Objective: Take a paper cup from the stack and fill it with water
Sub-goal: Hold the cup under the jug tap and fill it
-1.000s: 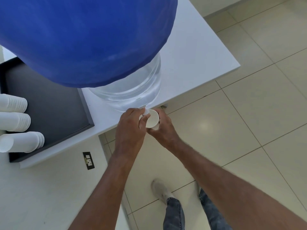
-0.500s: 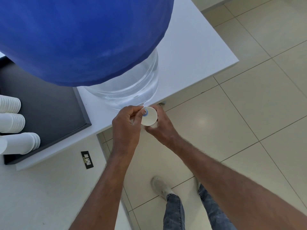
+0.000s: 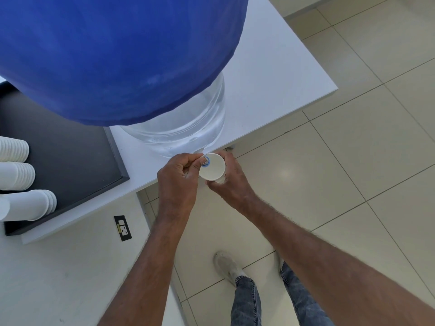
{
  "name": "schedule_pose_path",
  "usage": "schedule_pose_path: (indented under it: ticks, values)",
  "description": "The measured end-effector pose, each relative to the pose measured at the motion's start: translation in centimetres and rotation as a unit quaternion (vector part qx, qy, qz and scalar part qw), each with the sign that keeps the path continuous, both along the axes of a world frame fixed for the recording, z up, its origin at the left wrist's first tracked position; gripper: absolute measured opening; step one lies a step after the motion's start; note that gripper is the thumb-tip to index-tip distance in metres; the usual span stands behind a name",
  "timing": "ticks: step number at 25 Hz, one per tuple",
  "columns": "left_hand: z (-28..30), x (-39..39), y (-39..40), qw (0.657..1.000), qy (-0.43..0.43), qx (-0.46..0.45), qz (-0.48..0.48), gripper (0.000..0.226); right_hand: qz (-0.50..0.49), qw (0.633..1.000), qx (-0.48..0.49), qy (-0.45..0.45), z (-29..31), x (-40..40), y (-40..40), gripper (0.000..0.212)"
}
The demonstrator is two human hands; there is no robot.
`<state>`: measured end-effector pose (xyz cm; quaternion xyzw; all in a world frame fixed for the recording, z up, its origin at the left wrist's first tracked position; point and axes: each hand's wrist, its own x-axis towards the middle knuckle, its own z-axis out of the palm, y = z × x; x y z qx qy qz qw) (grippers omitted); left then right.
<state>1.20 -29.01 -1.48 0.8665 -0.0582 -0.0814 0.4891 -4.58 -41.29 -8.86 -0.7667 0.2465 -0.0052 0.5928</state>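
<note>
My right hand (image 3: 231, 182) grips a white paper cup (image 3: 213, 168) from the side, holding it upright just past the counter's front edge. My left hand (image 3: 180, 177) is closed on the small white tap (image 3: 205, 161) with a blue ring, which sits over the cup's rim. The tap belongs to a large water jug (image 3: 183, 128), clear at the bottom and wrapped in a blue cover (image 3: 113, 55) above. Whether water is running, and the water level in the cup, cannot be made out. Stacks of white paper cups (image 3: 26, 203) lie on their sides at the far left.
The jug stands on a white counter (image 3: 270, 78). A black tray (image 3: 70, 156) beside it carries the cup stacks. A wall socket (image 3: 122, 228) sits below the counter. Beige tiled floor (image 3: 341, 161) spreads to the right, with my shoes and jeans (image 3: 244, 300) below.
The left thumb and fingers have shifted on the tap, uncovering its blue ring. The cup has stayed under the tap in my right hand. The camera has drifted slightly.
</note>
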Motion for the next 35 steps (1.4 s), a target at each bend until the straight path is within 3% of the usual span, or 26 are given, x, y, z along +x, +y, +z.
schedule_pose_path:
  ticks: [35]
  values:
    - [-0.63,0.31,0.25,1.000,-0.017,0.001,-0.015,0.013,-0.002,1.000,0.018,0.013,-0.08,-0.43,-0.18,0.061]
